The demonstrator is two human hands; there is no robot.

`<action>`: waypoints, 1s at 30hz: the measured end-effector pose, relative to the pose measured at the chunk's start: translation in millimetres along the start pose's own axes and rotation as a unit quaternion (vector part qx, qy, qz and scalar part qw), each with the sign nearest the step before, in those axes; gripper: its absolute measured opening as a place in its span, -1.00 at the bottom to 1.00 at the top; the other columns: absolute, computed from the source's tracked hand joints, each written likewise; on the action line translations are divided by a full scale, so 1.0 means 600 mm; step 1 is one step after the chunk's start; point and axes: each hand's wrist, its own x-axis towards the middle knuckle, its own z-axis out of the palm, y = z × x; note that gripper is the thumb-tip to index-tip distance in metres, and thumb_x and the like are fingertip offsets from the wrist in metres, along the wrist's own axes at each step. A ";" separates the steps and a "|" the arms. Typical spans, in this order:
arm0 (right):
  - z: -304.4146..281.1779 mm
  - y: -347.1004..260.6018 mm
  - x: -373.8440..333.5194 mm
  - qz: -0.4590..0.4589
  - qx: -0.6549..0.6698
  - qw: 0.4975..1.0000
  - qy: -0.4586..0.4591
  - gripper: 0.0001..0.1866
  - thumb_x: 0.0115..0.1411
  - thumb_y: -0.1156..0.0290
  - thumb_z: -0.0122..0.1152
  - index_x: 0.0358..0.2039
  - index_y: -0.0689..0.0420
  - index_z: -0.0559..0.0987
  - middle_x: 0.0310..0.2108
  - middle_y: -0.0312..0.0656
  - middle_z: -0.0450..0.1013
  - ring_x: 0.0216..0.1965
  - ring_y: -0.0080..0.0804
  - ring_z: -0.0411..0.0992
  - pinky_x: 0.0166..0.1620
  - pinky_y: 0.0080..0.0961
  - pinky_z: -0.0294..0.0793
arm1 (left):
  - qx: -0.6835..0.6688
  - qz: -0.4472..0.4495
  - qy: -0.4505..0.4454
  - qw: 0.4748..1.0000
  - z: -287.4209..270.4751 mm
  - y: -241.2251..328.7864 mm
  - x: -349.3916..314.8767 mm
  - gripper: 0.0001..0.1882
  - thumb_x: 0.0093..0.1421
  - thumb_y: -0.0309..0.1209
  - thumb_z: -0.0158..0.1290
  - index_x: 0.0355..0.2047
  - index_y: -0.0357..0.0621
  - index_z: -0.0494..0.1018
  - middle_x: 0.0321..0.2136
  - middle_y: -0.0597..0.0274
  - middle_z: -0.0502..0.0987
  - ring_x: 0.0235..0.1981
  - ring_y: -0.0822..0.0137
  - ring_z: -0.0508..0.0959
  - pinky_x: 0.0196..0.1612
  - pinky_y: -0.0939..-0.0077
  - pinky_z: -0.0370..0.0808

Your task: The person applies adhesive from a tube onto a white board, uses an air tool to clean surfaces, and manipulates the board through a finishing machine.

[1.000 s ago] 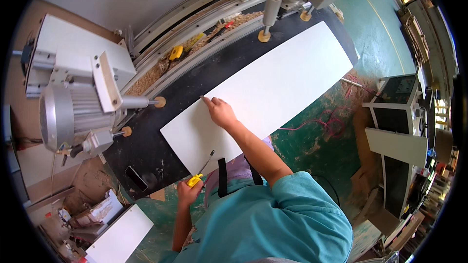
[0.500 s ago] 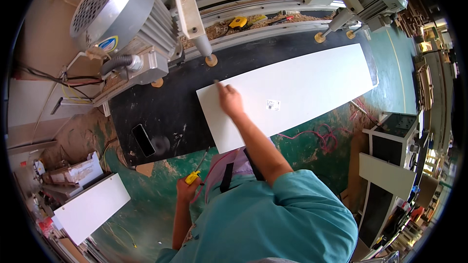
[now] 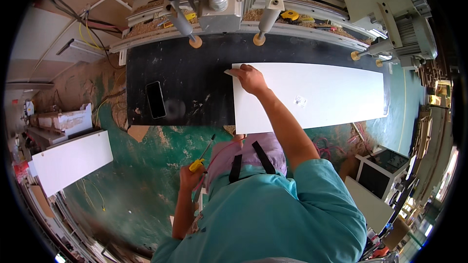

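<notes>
1. Reaching over the white panel (image 3: pixel 336 92), the right hand (image 3: pixel 251 79) is at its far left corner, fingers bunched toward the left edge; whether they pinch that edge or some small piece, I cannot tell.
2. The left hand (image 3: pixel 189 176) is wrapped round a yellow-handled tool (image 3: pixel 196 165), apart from the panel and nearer than it, the thin shaft pointing far and right.
3. Flat on the right part of the black bench (image 3: pixel 204 107) lies the panel, a small label (image 3: pixel 300 101) facing up; its near left corner seems to overhang slightly.
4. A phone (image 3: pixel 155 100) lies on the left part, well apart from the panel; round tan feet (image 3: pixel 259 39) line the far side.
5. The step in hand looks like attending to the panel's left edge by touch, the tool kept aside. The next move calls for a light, steady right hand and a shaft tip clear of the white face.
</notes>
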 end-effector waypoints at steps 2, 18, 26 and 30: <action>0.001 0.011 -0.012 -0.053 -0.013 0.999 0.004 -0.61 0.20 0.46 -0.01 -0.03 -0.24 0.60 -0.25 -0.16 0.50 -0.14 -0.12 0.49 -0.12 -0.23 0.53 | -0.004 0.006 0.006 1.000 0.006 -0.011 -0.010 -0.70 0.07 -0.20 0.19 -0.39 -0.23 0.58 -0.65 0.17 0.54 -0.58 0.33 0.58 -0.46 0.38 0.47; -0.030 0.001 -0.233 -0.125 0.049 0.986 -0.101 -0.57 0.05 0.40 0.08 -0.03 -0.09 0.60 -0.36 -0.24 0.44 -0.26 -0.23 0.47 -0.16 -0.31 0.52 | 0.035 0.019 -0.029 0.999 0.025 0.052 0.013 -0.69 0.08 -0.23 0.19 -0.36 -0.27 0.56 -0.63 0.16 0.53 -0.57 0.42 0.54 -0.47 0.41 0.45; -0.097 0.080 -0.395 0.065 -0.001 0.997 0.028 -0.58 0.05 0.45 0.17 -0.01 -0.03 0.55 -0.30 -0.15 0.42 -0.21 -0.17 0.47 -0.13 -0.29 0.51 | -0.045 0.076 -0.108 0.990 0.098 0.112 0.075 -0.77 0.11 -0.36 0.21 -0.42 -0.34 0.56 -0.56 0.20 0.60 -0.49 0.42 0.58 -0.36 0.46 0.50; -0.239 0.249 -0.506 0.285 -0.045 0.932 0.218 -0.68 0.12 0.51 0.07 -0.10 0.00 0.59 -0.46 -0.13 0.45 -0.42 -0.08 0.48 -0.33 -0.21 0.53 | 0.019 0.118 -0.167 0.979 0.163 0.216 0.101 -0.77 0.13 -0.35 0.19 -0.43 -0.34 0.57 -0.55 0.19 0.62 -0.48 0.42 0.58 -0.35 0.47 0.50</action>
